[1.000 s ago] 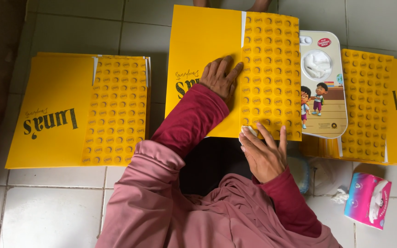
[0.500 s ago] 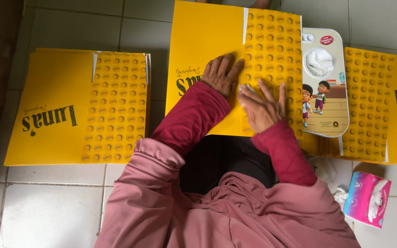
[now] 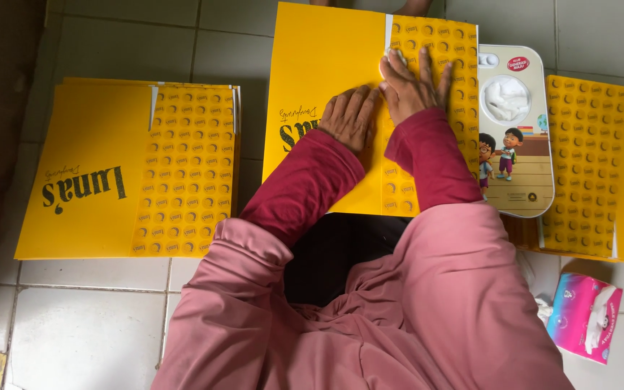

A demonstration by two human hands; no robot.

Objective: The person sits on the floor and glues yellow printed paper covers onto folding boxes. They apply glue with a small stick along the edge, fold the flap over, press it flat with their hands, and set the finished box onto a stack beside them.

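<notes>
Yellow folded sheet [image 3: 326,65], flat on tiled floor [image 3: 88,325], under both hands. Left hand [image 3: 349,115]: grip spread, palm pressing the plain panel. Right hand [image 3: 414,85]: fingers splayed flat, touching the left hand, over the dotted panel's seam. Beyond right grip: illustrated tray [image 3: 518,137]. Beyond left grip: yellow stack [image 3: 110,173].

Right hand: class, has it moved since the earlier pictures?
Yes. The right hand has moved up the yellow sheet, away from the person, and now lies flat beside the left hand.
</notes>
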